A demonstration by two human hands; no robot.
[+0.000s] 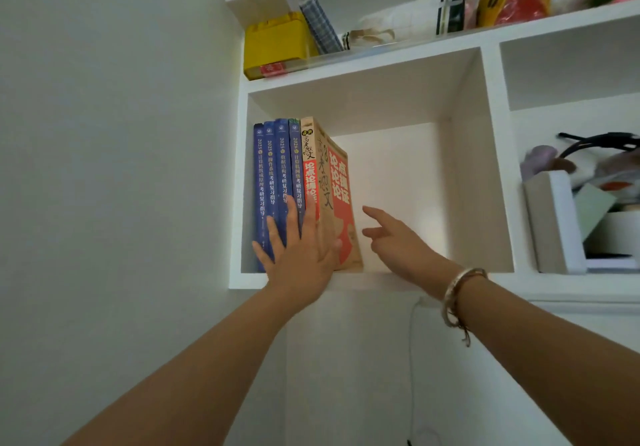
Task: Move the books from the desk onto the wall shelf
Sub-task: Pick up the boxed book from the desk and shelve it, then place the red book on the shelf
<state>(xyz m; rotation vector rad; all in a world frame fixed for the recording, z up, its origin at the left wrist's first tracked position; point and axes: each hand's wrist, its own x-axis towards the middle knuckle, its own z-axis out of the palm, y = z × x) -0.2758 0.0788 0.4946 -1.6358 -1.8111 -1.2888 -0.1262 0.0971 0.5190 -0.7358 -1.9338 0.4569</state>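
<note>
head: left hand (pixel 302 255) against books (pixel 277 175)

Single view only, head-worn, wide-angle. Looks forward and upward at wall shelf (pixel 377 281) from below; underside of shelf floor visible, verticals lean inward toward top. Close range: both forearms enter from bottom corners, left hand (pixel 299 255) and right hand (pixel 398 241) reach shelf cubby at frame centre. Books (pixel 298 185) sit left of centre. Bare wall fills left third; neighbouring cubbies cut off at right edge; top of shelf and its clutter run along upper edge, partly blurred. No second view, so no overlap.
</note>
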